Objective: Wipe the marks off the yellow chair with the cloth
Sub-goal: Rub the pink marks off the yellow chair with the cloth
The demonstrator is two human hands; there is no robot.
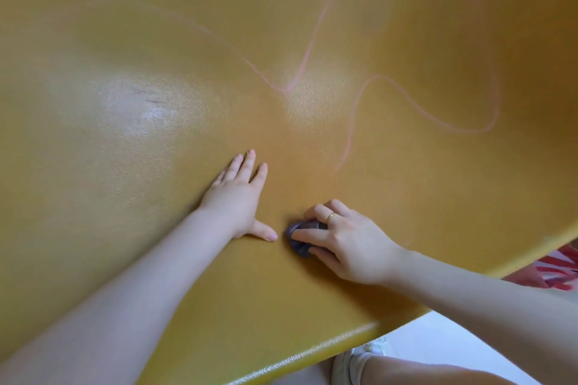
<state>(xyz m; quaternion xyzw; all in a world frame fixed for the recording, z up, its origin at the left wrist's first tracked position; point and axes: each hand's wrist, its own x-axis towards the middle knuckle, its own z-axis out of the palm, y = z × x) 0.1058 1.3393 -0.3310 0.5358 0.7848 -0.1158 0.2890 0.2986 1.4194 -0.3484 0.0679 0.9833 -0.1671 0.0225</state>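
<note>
- One yellow chair [125, 166]; several pink marks [406, 97], upper right.
- One bunched cloth [298, 236], lower centre, clutched by right hand [353, 244].
- Left hand [237, 200] flat, fingers spread.

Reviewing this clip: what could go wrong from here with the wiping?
The right hand holds the small grey cloth bunched tight, so each pass likely covers little. The pink scribble marks lie well beyond it, so some may get missed. The left hand, flat on the yellow plastic chair seat, sits beside the cloth's path.
</note>
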